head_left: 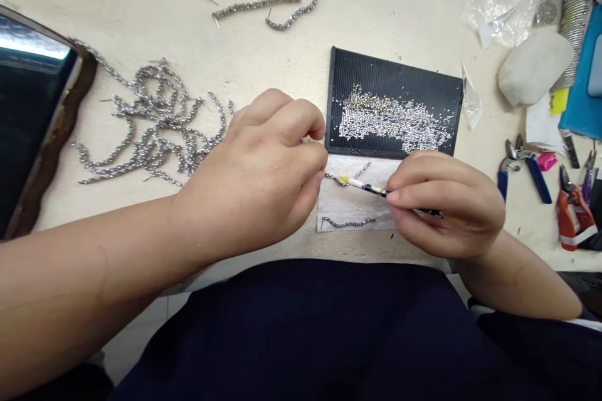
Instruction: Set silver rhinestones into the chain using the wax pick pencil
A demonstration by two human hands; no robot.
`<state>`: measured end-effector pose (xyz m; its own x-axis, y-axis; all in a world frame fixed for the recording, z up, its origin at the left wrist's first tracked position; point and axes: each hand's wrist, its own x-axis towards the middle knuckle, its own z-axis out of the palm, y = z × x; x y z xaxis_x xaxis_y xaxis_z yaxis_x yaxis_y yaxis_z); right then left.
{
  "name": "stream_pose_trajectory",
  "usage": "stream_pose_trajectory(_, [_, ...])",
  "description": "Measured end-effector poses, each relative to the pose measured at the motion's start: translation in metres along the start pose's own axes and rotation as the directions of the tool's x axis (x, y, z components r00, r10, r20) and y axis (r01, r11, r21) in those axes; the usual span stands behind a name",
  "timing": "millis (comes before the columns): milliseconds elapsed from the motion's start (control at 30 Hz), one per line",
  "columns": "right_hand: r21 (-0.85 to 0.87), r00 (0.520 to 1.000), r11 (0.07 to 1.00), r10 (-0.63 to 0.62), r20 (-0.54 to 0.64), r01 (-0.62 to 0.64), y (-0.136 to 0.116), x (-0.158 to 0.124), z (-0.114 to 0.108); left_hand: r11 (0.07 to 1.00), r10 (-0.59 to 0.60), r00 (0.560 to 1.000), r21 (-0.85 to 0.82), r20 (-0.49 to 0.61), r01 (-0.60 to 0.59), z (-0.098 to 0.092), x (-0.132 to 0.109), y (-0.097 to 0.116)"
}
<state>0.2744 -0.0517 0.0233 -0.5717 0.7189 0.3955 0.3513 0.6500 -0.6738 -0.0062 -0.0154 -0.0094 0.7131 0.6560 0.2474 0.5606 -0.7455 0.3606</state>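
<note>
My left hand [268, 163] is closed in a pinch on a thin silver chain [363, 170], whose free part curves out to the right over a white sheet [352, 205]. My right hand [446, 203] grips a patterned pencil-like stick [371, 188]; its yellow tip touches or nearly touches the chain. A second short chain [350, 223] lies along the sheet's lower part. Just above is a black ribbed tray [390, 69] with many tiny shiny stones [399, 122] spread over it. My left fingertips hide the pinched end.
A tangled heap of silver chains [160, 119] lies left of my left hand, beside a dark-screened device [32, 119]. Several chain pieces [256, 6] lie farther back. At right are blue-handled pliers [522, 166], red-handled cutters [574, 213], a whitish lump [536, 69] and plastic bags [501, 0].
</note>
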Motion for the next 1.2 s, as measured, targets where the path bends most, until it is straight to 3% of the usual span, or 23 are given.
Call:
stream_pose_trajectory(133, [0.004,0.997,1.000,0.004,0.072,-0.004,-0.0043,-0.0011,0.0009,1.000,-0.002,1.000,-0.011,0.003,0.002,-0.0010,-0.0008,0.0005])
stream_pose_trajectory(333, [-0.009,0.996,0.999,0.038,0.076,-0.037,-0.0043,-0.0035,0.0028,1.000,-0.013,1.000,-0.002,0.014,0.013,-0.0019,-0.0010,0.0011])
stream_pose_trajectory(1000, [-0.062,0.992,0.997,-0.035,0.120,0.042,-0.0015,0.0005,0.0009,1.000,0.004,1.000,0.005,0.026,-0.004,-0.0032,0.0016,0.0016])
stream_pose_trajectory(1200, [-0.055,0.995,0.998,-0.004,0.101,0.010,-0.0030,0.0021,0.0003,0.998,-0.001,1.000,-0.057,0.001,0.001,-0.0026,0.0010,0.0011])
